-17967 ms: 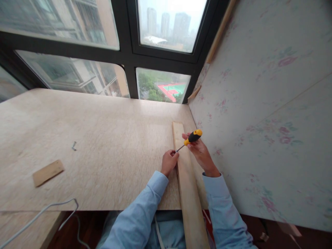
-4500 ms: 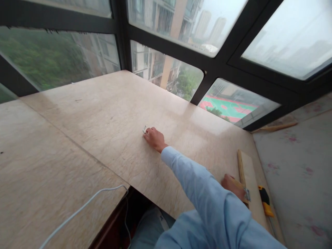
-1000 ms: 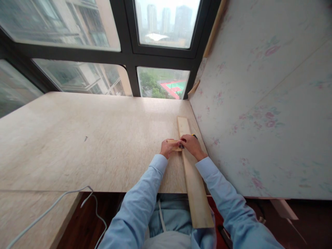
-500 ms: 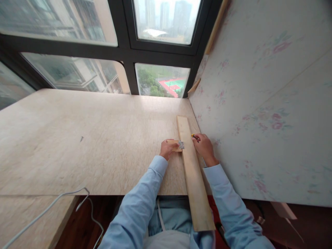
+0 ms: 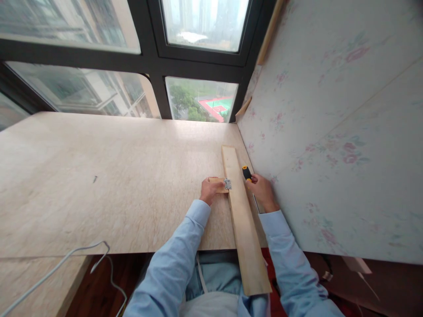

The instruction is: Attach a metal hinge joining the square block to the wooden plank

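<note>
Pinning the small wood block left of the plank, your left hand presses down closed; your right hand wraps the screwdriver just right of it. Stiff, light wood; grip the rubbery handle.

Single head-worn view, looking forward and steeply down from just above the tabletop. It faces the window; the papered wall fills the right. Both sleeves enter from the bottom edge, close up.
</note>
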A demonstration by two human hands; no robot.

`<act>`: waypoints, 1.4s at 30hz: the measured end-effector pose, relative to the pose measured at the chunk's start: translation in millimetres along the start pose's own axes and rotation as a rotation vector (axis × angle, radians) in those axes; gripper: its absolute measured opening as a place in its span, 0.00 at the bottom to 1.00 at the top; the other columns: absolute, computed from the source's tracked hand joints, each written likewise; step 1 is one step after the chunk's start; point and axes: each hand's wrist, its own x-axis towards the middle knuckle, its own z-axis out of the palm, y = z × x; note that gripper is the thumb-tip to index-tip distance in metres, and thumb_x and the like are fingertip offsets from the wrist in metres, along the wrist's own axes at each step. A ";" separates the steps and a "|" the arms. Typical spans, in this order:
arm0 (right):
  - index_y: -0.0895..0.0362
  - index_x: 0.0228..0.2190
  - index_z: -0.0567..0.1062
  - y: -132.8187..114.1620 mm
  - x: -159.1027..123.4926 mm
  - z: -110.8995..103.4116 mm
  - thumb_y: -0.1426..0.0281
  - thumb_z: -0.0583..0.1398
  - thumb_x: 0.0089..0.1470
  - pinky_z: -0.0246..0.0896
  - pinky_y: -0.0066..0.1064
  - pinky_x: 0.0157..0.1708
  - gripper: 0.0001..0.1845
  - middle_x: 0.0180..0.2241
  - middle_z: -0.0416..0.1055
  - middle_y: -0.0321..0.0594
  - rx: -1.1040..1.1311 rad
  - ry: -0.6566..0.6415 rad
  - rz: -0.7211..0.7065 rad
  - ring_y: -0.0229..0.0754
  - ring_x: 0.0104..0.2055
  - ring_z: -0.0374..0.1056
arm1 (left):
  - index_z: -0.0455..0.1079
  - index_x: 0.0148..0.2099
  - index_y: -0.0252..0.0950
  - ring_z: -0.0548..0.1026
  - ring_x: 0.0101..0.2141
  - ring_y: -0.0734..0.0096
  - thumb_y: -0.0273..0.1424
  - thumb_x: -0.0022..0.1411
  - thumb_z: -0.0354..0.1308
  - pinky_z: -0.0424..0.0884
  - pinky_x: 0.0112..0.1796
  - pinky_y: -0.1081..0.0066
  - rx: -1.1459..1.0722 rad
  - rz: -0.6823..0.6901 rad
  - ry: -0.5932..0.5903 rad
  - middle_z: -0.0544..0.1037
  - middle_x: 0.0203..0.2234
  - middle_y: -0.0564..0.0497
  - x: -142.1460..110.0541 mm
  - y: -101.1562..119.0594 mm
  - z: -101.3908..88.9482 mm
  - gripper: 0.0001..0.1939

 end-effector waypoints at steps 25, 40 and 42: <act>0.52 0.47 0.76 -60.4 11.6 2.2 0.64 0.64 0.57 0.73 0.43 0.46 0.15 0.39 0.78 0.39 1.174 0.044 -0.456 0.46 0.45 0.75 | 0.69 0.37 0.31 0.74 0.24 0.69 0.21 0.32 0.70 0.71 0.25 0.70 0.012 -0.035 0.022 0.77 0.24 0.50 -1.2 3.8 0.9 0.24; 0.51 0.44 0.75 -71.3 5.0 0.2 0.59 0.63 0.57 0.70 0.46 0.49 0.15 0.37 0.78 0.38 1.053 0.035 -0.426 0.48 0.42 0.75 | 0.70 0.39 0.31 0.75 0.25 0.68 0.23 0.32 0.72 0.72 0.27 0.70 0.045 -0.063 0.030 0.78 0.27 0.49 -4.3 7.5 0.7 0.26; 0.51 0.44 0.75 -72.3 5.6 0.9 0.57 0.63 0.56 0.70 0.45 0.48 0.16 0.37 0.78 0.39 1.036 0.030 -0.415 0.47 0.41 0.75 | 0.70 0.39 0.31 0.75 0.26 0.68 0.23 0.32 0.71 0.72 0.27 0.70 0.050 -0.061 0.029 0.78 0.27 0.49 -4.1 7.4 0.3 0.26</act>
